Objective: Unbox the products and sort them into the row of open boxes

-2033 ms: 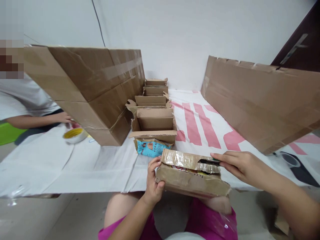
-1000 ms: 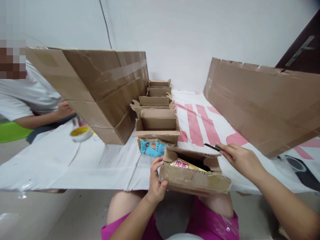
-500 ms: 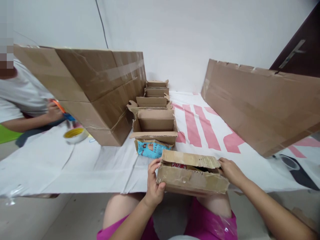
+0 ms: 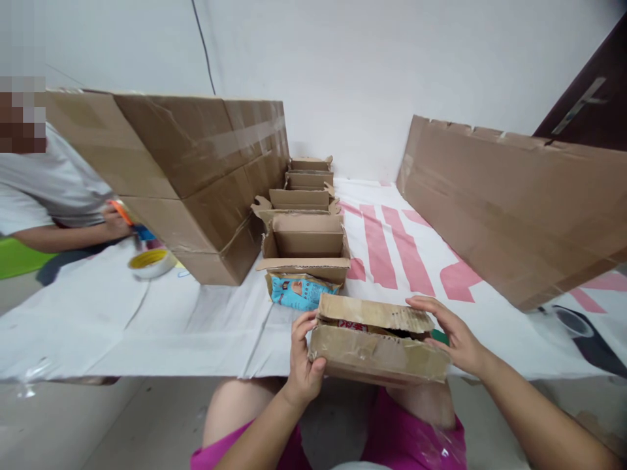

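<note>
A worn, taped cardboard box [image 4: 382, 352] lies on its side at the table's front edge, its flaps slightly parted. Through the gap shows something with red print. My left hand [image 4: 304, 359] grips the box's left end, thumb in front and fingers behind. At the right end my right hand [image 4: 455, 339] has its fingers over the upper flap and its thumb at the lower front. A small green patch [image 4: 439, 336] shows between that hand and the box; what it is I cannot tell. Just behind lies a blue packet [image 4: 301, 292] with printing.
Several open cardboard boxes [image 4: 308, 245] run back in a row. A stack of closed boxes [image 4: 196, 170] stands left, a large cardboard panel [image 4: 509, 209] right. A tape roll [image 4: 151, 262] lies near a co-worker's hand [image 4: 116, 222]. A black object [image 4: 590, 339] lies far right.
My right hand has shifted up and over the box's right end, its fingers now reaching onto the upper flap. The green patch has come into view. My left hand keeps its hold.
</note>
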Motion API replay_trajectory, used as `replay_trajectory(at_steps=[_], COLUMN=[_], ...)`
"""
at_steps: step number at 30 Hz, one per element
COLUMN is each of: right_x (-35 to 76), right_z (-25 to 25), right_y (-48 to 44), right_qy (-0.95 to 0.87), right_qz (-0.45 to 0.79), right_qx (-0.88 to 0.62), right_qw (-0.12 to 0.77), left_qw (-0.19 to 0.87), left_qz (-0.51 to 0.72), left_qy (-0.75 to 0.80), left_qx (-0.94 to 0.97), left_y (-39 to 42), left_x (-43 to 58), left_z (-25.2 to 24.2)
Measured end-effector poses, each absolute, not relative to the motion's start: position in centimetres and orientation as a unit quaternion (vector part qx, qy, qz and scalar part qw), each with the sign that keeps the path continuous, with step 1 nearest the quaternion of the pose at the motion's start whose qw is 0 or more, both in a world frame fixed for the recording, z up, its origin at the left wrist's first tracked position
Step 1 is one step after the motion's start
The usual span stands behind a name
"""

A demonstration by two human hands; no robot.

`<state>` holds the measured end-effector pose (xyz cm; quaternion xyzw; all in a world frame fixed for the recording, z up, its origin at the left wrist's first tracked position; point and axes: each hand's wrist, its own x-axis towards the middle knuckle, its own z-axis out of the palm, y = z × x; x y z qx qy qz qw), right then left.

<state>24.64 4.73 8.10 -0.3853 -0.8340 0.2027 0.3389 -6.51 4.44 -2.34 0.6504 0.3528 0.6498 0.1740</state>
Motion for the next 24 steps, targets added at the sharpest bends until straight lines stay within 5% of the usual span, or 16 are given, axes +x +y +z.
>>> replay_trajectory(at_steps=[8,14,24], right_x=[24.6,24.3,21.5], right_z=[7.9,9.3,12.3], right_y=[5.2,5.3,6.8], right_qy=[-0.806,-0.86,-0.91], right_qz=[0.176,0.212,0.083], right_qx=[-0.456,-0.369,-0.352], right_qw=[0.334,0.283,0.205], left_qw=[0.178,0.209,0.225], left_qz=[0.648,0.635,0.622], left_qy=[0.351,0.334,0.319], left_qx=[0.651,0.665,0.679], left_y=[4.5,4.6,4.7], left_x=[-6.5,-6.7,-7.2], left_z=[-2.3,-1.9,-1.4])
